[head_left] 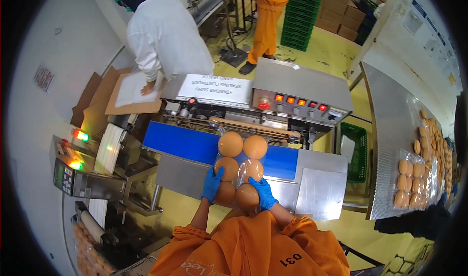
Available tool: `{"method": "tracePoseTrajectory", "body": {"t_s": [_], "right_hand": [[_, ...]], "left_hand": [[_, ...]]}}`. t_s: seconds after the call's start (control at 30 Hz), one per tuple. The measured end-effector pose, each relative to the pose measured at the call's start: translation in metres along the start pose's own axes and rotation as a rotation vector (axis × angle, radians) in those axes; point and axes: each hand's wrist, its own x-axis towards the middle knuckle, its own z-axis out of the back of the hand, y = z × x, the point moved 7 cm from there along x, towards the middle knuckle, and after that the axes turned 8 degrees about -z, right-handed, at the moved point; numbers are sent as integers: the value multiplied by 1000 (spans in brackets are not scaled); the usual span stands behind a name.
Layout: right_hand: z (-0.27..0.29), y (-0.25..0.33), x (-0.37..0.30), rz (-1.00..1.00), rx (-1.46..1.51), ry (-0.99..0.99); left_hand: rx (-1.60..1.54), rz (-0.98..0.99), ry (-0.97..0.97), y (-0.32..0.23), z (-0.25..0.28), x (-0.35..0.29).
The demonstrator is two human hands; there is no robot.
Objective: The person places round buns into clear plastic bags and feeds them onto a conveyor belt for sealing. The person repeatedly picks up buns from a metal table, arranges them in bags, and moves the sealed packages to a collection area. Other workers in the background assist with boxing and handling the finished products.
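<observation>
A clear plastic bag of round golden-brown buns, in two columns, lies between my blue-gloved hands. Its far end rests over the blue conveyor belt at the band sealer. My left hand grips the bag's left side, fingers curled along its edge. On the opposite side my right hand holds the bag, thumb over the film and the other fingers partly hidden. The bag's far edge meets the sealer's front, where I cannot tell whether it is between the bands.
A control panel with lit buttons faces me. At left stand a cardboard box and a machine with a small screen. More bagged buns lie on the metal table at right. Two people work beyond the sealer.
</observation>
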Motion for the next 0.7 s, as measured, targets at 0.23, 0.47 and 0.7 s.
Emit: {"method": "tracePoseTrajectory", "body": {"t_s": [0.23, 0.47, 0.7], "right_hand": [[-52, -2, 1, -66, -95, 91], [-87, -16, 19, -159, -78, 64], [-119, -46, 54, -122, -46, 83]], "left_hand": [[-58, -6, -76, 15, 44, 10], [3, 14, -54, -5, 82, 19], [-152, 4, -58, 6, 125, 41]]}}
